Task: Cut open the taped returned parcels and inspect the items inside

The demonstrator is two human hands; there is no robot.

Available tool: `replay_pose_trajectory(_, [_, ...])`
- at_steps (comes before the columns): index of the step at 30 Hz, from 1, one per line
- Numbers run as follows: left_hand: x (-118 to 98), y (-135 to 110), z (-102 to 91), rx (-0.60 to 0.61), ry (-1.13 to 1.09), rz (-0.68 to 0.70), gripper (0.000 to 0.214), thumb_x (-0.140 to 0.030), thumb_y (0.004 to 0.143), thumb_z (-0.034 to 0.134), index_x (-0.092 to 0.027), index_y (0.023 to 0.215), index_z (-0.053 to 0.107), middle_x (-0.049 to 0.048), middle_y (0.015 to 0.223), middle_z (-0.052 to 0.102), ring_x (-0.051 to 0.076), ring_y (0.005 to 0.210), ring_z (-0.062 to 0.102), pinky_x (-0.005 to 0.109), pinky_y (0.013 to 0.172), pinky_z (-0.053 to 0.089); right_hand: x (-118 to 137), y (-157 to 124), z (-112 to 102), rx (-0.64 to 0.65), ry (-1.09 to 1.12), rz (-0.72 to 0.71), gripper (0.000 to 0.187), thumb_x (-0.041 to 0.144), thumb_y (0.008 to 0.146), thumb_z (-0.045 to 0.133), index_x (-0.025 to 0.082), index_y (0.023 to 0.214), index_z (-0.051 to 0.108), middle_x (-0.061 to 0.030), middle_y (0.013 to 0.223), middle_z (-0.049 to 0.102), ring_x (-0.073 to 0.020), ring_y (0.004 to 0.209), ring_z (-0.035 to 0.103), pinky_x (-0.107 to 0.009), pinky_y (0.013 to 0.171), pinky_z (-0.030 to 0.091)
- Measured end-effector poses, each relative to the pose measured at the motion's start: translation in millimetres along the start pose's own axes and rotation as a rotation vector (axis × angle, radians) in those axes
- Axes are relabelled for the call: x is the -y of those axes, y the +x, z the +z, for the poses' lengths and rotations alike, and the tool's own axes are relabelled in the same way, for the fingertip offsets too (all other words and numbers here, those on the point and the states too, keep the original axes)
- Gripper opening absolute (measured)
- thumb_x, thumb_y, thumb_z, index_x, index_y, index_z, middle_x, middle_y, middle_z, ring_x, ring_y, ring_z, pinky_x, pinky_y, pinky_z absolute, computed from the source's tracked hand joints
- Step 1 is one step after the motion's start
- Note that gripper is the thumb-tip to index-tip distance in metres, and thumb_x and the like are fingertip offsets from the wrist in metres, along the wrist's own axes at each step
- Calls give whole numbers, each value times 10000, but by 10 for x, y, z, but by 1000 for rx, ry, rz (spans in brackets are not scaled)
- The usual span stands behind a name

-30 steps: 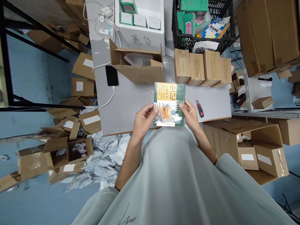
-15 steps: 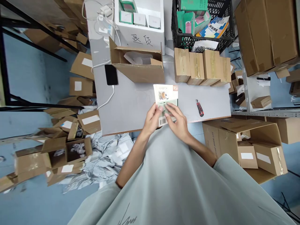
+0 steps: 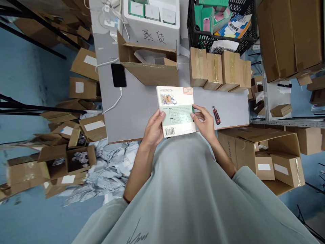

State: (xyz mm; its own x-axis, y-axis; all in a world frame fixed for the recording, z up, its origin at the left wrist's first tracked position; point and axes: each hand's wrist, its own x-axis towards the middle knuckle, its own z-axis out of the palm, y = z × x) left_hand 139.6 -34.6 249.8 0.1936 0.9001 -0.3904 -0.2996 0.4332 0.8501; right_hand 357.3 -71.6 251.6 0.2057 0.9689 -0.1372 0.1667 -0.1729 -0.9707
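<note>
I hold a thin book (image 3: 176,110) in both hands above the near edge of a grey table (image 3: 137,108). Its pale back cover faces me, with a small picture at the top, a green text panel and a barcode at the bottom. My left hand (image 3: 153,128) grips its left edge, thumb on the cover. My right hand (image 3: 205,120) grips its right edge with curled fingers.
An open cardboard box (image 3: 149,66) lies behind the book. A black phone (image 3: 118,75) on a white cable lies to the left, a red box cutter (image 3: 216,115) to the right. Taped brown parcels (image 3: 218,69), a white foam box (image 3: 152,23) and a black crate (image 3: 220,20) stand farther back. Cartons litter the floor.
The book has been turned over: its colourful front cover faced me a second ago, now the back cover does. Both hands are again at its side edges.
</note>
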Motion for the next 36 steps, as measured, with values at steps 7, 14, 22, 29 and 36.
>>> replay_pose_trajectory(7, [22, 22, -40, -10, -26, -6, 654, -756, 842, 894, -250, 1245, 797, 117, 1319, 854, 375, 1329, 786, 464, 1088, 672, -15, 12, 66, 7, -9, -1, 498, 617, 988, 783, 352, 1409, 789, -70, 1428, 755, -256, 1098, 733, -421, 995, 664])
replay_pose_trajectory(14, [7, 49, -76, 21, -6, -4, 599, -674, 830, 920, -239, 1228, 811, 117, 1287, 858, 363, 1270, 801, 469, 1059, 672, -33, 18, 83, -16, 27, 25, 619, 571, 939, 857, 347, 1499, 717, -76, 1416, 751, -234, 1038, 735, -415, 1000, 659])
replay_pose_trajectory(22, [-75, 181, -262, 63, 386, 245, 240, -478, 692, 1046, -327, 747, 868, 64, 945, 846, 387, 1339, 744, 649, 1349, 403, -104, 57, 54, -25, 11, -98, 347, 570, 864, 942, 289, 851, 739, -57, 1083, 737, -305, 1195, 757, -502, 1138, 607])
replay_pose_trajectory(29, [-48, 173, -265, 41, 445, 240, 439, -682, 709, 1020, -305, 906, 913, 77, 1031, 889, 364, 1153, 815, 603, 1250, 545, -224, 46, 60, -91, -2, -141, 280, 562, 924, 881, 304, 975, 785, -66, 1112, 768, -290, 1124, 774, -494, 1086, 629])
replay_pose_trajectory(36, [32, 237, -155, -91, 200, 92, 666, -727, 768, 970, -176, 1116, 835, 143, 1123, 881, 310, 1037, 842, 434, 943, 696, -311, 195, 120, -75, -5, 54, 507, 585, 939, 845, 256, 1319, 782, -126, 1324, 804, -262, 1094, 784, -465, 1062, 654])
